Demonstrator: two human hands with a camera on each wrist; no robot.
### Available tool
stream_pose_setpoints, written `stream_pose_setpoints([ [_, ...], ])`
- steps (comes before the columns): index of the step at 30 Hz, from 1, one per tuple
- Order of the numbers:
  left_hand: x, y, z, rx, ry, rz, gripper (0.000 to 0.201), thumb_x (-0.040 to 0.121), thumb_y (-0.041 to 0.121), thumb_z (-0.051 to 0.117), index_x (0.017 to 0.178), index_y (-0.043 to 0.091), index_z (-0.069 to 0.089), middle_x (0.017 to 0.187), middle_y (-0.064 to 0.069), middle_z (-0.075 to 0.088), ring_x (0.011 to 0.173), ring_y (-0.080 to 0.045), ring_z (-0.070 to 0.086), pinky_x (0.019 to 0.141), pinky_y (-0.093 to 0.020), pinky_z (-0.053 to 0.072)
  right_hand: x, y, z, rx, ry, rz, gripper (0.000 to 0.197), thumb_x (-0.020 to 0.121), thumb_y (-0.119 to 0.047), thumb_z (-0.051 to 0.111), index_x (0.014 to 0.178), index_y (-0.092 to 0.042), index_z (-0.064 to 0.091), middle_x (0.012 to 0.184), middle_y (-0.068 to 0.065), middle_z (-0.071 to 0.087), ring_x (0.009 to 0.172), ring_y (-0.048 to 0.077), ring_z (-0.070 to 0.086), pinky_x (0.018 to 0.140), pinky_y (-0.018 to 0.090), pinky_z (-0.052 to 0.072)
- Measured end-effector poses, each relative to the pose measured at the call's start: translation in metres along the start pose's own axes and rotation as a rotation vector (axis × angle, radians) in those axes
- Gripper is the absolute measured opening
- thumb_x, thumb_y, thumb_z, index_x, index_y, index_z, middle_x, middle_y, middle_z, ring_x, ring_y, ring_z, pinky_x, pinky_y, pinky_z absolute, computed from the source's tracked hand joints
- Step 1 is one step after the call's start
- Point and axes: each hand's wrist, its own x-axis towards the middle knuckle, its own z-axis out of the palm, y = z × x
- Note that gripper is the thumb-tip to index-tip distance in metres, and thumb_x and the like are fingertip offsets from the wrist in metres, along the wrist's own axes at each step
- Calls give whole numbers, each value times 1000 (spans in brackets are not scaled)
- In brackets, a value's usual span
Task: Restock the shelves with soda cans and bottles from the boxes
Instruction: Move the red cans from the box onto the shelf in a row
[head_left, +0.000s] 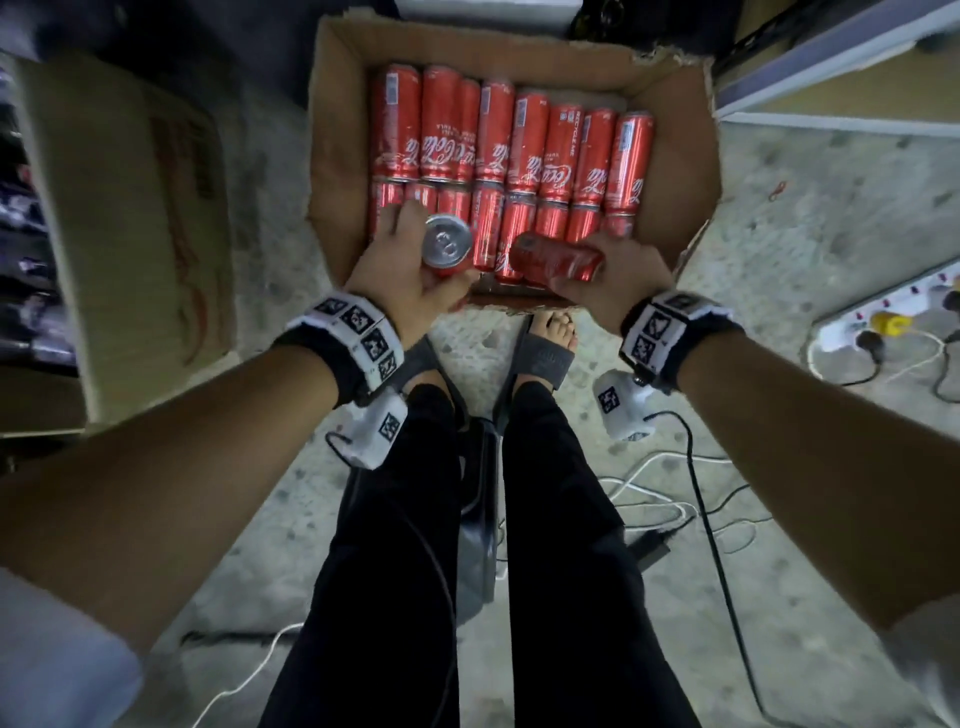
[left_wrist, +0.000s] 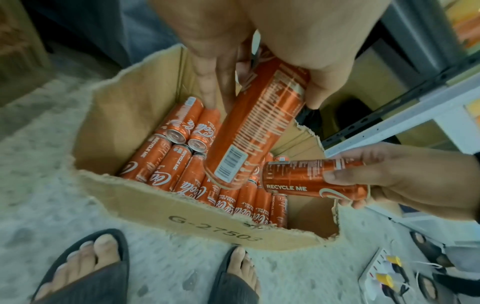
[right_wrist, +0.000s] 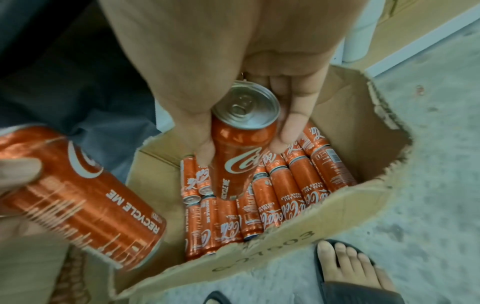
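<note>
An open cardboard box (head_left: 337, 156) on the floor holds several red cola cans (head_left: 498, 140) lying in two rows. My left hand (head_left: 410, 249) hovers over the box's near left corner and grips one can (head_left: 448, 244), whose silver top faces up. From the left wrist that can (left_wrist: 259, 123) shows its barcode side. To the right, my right hand (head_left: 618, 270) grips a second can (head_left: 556, 260) held sideways above the near edge. From the right wrist this can (right_wrist: 241, 148) points its top back toward the palm, above the rows in the box (right_wrist: 337, 207).
A taller cardboard box (head_left: 135, 208) stands at the left. A shelf unit (head_left: 841, 78) is at the upper right. A power strip (head_left: 883, 322) with plugs and loose cables (head_left: 675, 467) lie on the floor at the right. My sandalled feet (head_left: 550, 343) stand just before the box.
</note>
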Motion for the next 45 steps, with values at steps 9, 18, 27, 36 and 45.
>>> stream_pose_setpoints([
  [9, -109, 56, -105, -208, 19, -28, 57, 84, 29, 81, 128, 14, 50, 104, 10, 62, 82, 8, 58, 70, 6, 35, -146, -55, -101, 40, 135, -108, 62, 78, -54, 79, 124, -20, 54, 102, 0, 71, 94, 24, 69, 78, 30, 54],
  [18, -203, 189, -258, -386, 105, 87, 47, 84, 38, 79, 122, 27, 54, 101, 21, 65, 87, 16, 60, 80, -5, 46, -281, -149, -249, 284, 357, -146, 73, 63, -60, 86, 115, -30, 45, 97, -10, 64, 82, 12, 63, 70, 29, 51],
  [27, -233, 303, -407, -650, 253, 391, 41, 75, 46, 79, 113, 36, 65, 104, 12, 71, 96, -6, 68, 84, -23, 51, -356, -222, -377, 1011, 565, -387, 32, 78, -23, 86, 104, -20, 67, 94, -8, 71, 87, 2, 68, 79, 22, 52],
  [36, -226, 397, -527, -950, 308, 587, 22, 81, 37, 70, 99, 29, 60, 98, -13, 72, 98, -39, 72, 86, -51, 58, -392, -288, -505, 1240, 595, -749, 36, 71, -13, 65, 105, -25, 63, 104, 21, 70, 96, 43, 69, 93, 59, 52],
  [45, -211, 476, -592, -964, 382, 678, 39, 76, 25, 77, 106, 21, 53, 95, -14, 67, 84, -31, 69, 73, -44, 59, -409, -326, -593, 1155, 679, -848, 36, 66, -14, 68, 101, -21, 65, 91, 18, 64, 82, 35, 64, 74, 43, 56],
])
